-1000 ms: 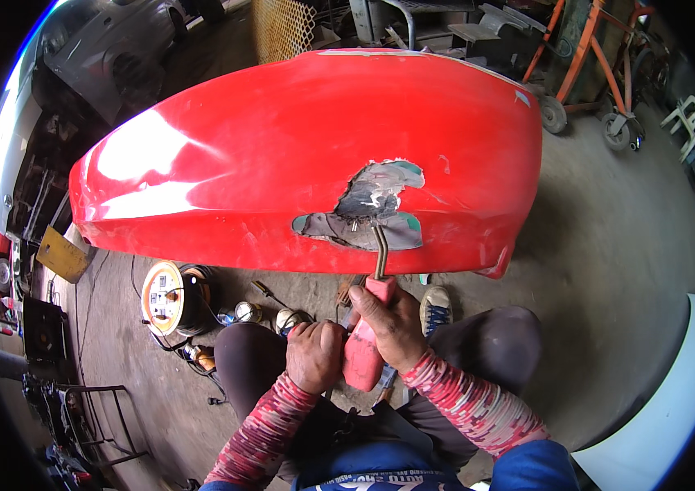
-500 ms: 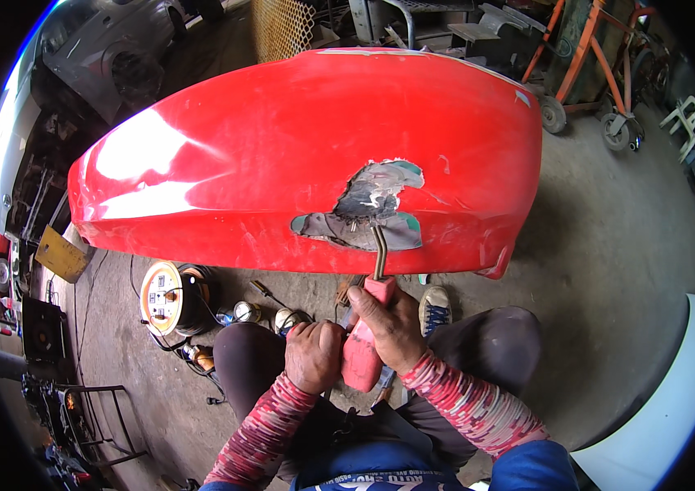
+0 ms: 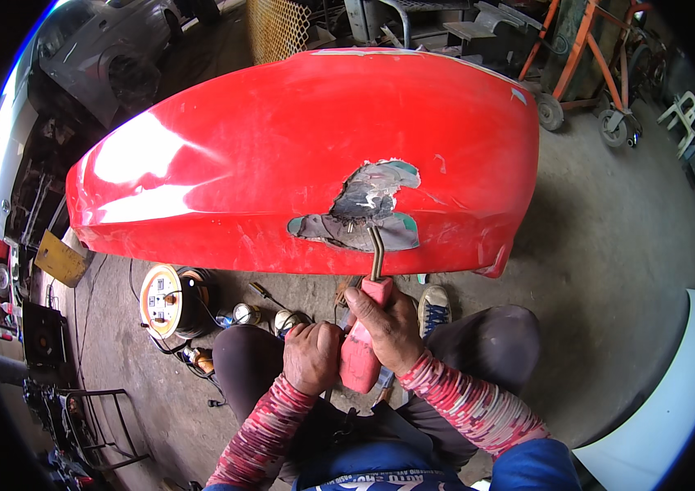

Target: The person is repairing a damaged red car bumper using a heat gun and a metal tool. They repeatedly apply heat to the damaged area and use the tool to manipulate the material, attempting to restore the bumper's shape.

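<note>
A pinkish-red soldering gun with two bent metal prongs points away from me. Wrapped round its front body from the right is my right hand, thumb lying on top. My left hand is closed in a fist against the gun's left side, where its grip seems to be; the fingers' inner side is hidden. The prong tips touch the grey, bared strip in a damaged patch of a large red car bumper. Above that strip the patch is torn and ragged, with greenish edges.
An orange-rimmed cable reel stands left of my knees, with cords and a small can nearby. A yellow plate is beyond the bumper's left end. At right lie a white panel and, farther back, an orange wheeled frame.
The view has shifted very slightly. Both hands and the soldering gun keep almost the same place at the damaged patch.
</note>
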